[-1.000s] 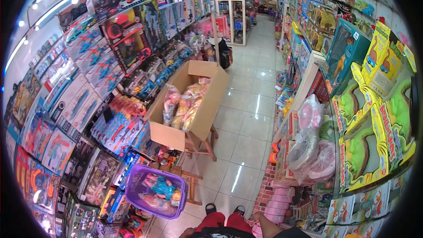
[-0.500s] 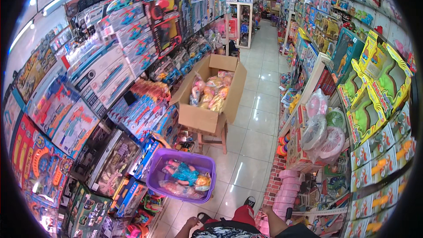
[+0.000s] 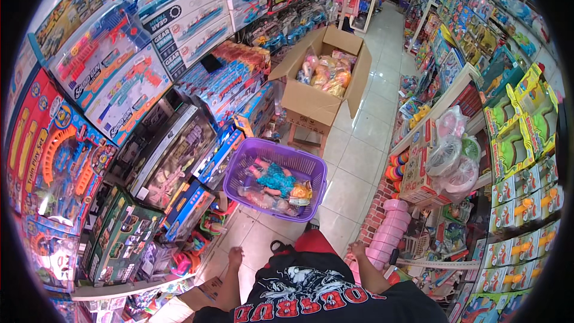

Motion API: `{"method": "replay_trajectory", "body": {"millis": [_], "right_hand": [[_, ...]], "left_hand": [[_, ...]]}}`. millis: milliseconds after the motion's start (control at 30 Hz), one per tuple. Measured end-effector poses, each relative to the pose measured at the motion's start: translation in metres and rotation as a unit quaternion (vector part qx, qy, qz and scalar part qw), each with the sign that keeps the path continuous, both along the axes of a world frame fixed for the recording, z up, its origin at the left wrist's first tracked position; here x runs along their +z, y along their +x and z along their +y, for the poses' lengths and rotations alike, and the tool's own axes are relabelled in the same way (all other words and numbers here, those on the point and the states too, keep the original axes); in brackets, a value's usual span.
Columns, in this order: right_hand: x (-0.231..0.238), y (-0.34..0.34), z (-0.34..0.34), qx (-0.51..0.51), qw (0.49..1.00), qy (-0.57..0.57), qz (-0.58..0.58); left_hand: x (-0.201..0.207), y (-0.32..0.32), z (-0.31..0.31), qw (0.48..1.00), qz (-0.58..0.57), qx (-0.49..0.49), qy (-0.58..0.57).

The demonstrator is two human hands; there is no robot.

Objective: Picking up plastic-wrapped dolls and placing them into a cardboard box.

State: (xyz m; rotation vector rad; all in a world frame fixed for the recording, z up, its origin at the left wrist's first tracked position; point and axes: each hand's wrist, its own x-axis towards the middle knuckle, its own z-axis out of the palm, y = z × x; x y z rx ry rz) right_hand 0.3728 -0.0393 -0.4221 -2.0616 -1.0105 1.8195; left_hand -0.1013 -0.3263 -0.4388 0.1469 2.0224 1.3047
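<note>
My left hand (image 3: 236,255) hangs low at my left side, empty, its fingers loosely apart. On the other side my right hand (image 3: 357,249) also hangs empty with relaxed fingers, near a pink stack of rounded plastic items. In front of me stands a purple plastic basket (image 3: 326,186). Inside it lie a doll in a turquoise dress (image 3: 278,180) and other clear-bagged dolls (image 3: 263,199). Beyond it, an open cardboard box (image 3: 311,103) rests on a wooden stool (image 3: 307,136), filled with several plastic-wrapped dolls (image 3: 330,75). Neither hand touches the basket or the box.
Boxed toys (image 3: 128,93) crowd the left side. Along the right are shelves with yellow-framed green toys (image 3: 508,137), bagged plastic items (image 3: 451,161) and the pink stack (image 3: 385,233). A tiled aisle (image 3: 359,170) runs between them toward a white-framed glass cabinet (image 3: 365,3).
My view has tilted down and I am closer to the basket and box. Both hands still hang at my sides, with more of my forearms showing. The basket's contents look the same.
</note>
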Motion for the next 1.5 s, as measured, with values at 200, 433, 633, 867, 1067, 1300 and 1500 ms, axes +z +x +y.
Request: {"method": "replay_trajectory", "body": {"millis": [200,433,633,867,1067,1300,1500], "right_hand": [[0.108,-0.105,0.083,-0.046,0.928,0.368,0.028],[0.199,-0.259,0.154,0.111,0.854,0.492,0.126],[0.140,-0.341,0.166,0.264,0.890,0.360,0.089],[0.098,-0.367,0.170,0.376,0.909,0.172,-0.049],[0.061,-0.361,0.173,0.389,0.883,0.264,0.015],[0.077,-0.361,0.182,0.487,0.865,0.122,-0.014],[0.141,-0.363,0.151,0.455,0.795,0.389,-0.093]], "left_hand": [[0.126,-0.035,0.095,0.967,0.238,0.053,0.075],[0.210,-0.041,0.219,0.954,0.249,-0.064,0.154],[0.139,-0.019,0.296,0.955,0.074,-0.287,0.013],[0.094,0.012,0.326,0.962,-0.216,-0.148,-0.076],[0.087,0.010,0.318,0.935,-0.331,-0.121,-0.046],[0.129,0.016,0.323,0.931,-0.345,-0.119,-0.013],[0.148,0.015,0.303,0.926,-0.353,-0.047,0.124]]}}
